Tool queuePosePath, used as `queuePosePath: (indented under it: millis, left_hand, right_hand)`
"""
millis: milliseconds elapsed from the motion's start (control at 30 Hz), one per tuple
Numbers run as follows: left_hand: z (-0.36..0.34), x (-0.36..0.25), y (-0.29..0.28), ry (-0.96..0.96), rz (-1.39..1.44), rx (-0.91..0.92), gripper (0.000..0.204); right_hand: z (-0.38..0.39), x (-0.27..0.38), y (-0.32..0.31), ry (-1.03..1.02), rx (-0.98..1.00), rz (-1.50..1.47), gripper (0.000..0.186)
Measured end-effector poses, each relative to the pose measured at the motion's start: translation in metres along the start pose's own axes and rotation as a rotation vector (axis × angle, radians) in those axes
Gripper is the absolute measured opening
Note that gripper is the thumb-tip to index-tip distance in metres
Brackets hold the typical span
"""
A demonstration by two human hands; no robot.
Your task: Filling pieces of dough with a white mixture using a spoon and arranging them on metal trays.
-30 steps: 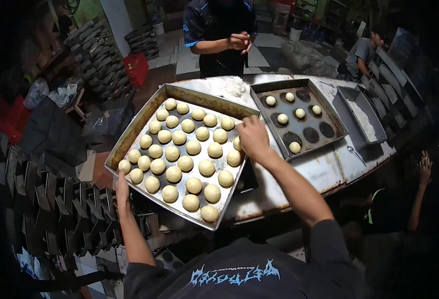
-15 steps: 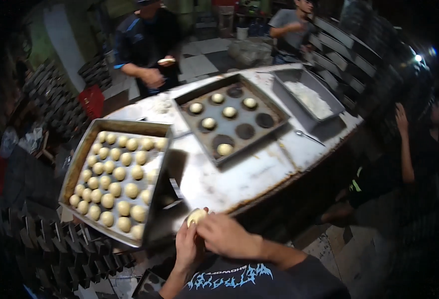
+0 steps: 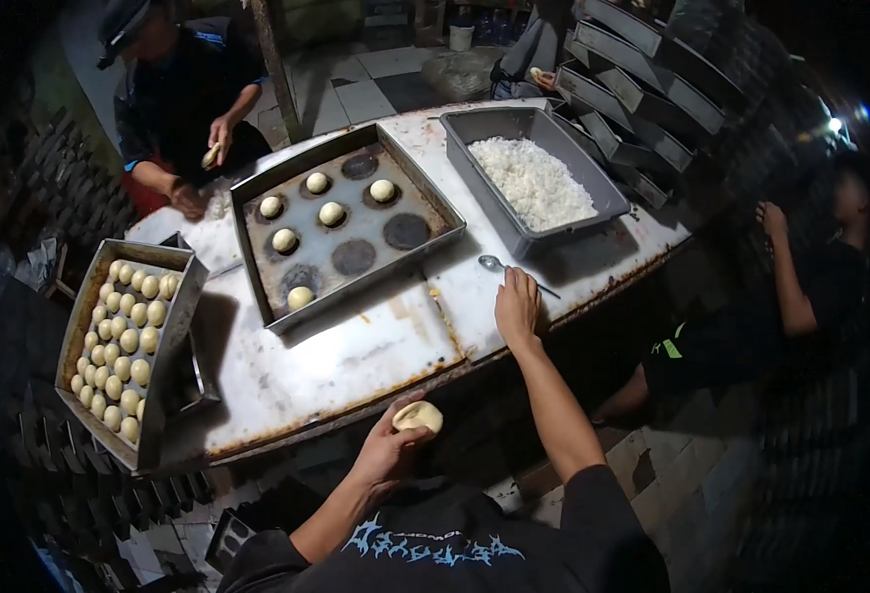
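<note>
My left hand (image 3: 384,447), low in front of me, holds a flattened piece of pale dough (image 3: 421,417) with a hollow in it. My right hand (image 3: 517,306) is stretched out over the table's front part, its fingers closed over the handle of a metal spoon (image 3: 490,263). The spoon's bowl points left and lies close to the table top. Just beyond it stands a grey plastic tub (image 3: 552,240) with white shredded filling (image 3: 534,185) in it.
A metal tray (image 3: 368,279) in the table's middle holds several dough balls among dark round spots. Left of it, a tilted deep tray (image 3: 165,381) is full of dough balls. A person (image 3: 193,89) across the table handles dough; another (image 3: 786,267) is at the right. Metal pans (image 3: 643,99) are stacked behind.
My right hand has left the dough and reached forward right to the spoon. My left hand keeps the dough, now showing its hollow. The view has turned right.
</note>
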State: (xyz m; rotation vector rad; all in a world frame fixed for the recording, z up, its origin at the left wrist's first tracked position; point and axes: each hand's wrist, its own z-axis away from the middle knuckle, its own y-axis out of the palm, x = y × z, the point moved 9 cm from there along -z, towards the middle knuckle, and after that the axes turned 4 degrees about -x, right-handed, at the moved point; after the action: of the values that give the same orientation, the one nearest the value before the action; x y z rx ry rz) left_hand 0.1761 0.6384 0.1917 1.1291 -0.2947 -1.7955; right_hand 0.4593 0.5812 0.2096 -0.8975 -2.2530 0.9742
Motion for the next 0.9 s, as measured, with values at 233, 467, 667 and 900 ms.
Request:
queuePosePath:
  millis: [233, 467, 667, 900]
  left_hand:
    - [-0.148, 0.014, 0.027, 0.082, -0.09, -0.221, 0.047]
    - [-0.157, -0.052, 0.214, -0.023, -0.084, 0.561, 0.055]
    - [-0.191, -0.023, 0.187, -0.41, 0.15, 0.517, 0.047]
    - [-0.203, -0.055, 0.183, -0.031, -0.068, 0.367, 0.042]
  right_hand:
    - [-0.009, 0.022, -0.017, -0.004, 0.007, -0.517, 0.013]
    - [-0.194, -0.038, -0.002, -0.345, 0.527, 0.121, 0.012]
    - [-0.181, -0.078, 0.095, -0.8, 1.007, 0.227, 0.014]
    - [-0.172, -0.064, 0.06, -0.607, 1.347, -0.274, 0.015]
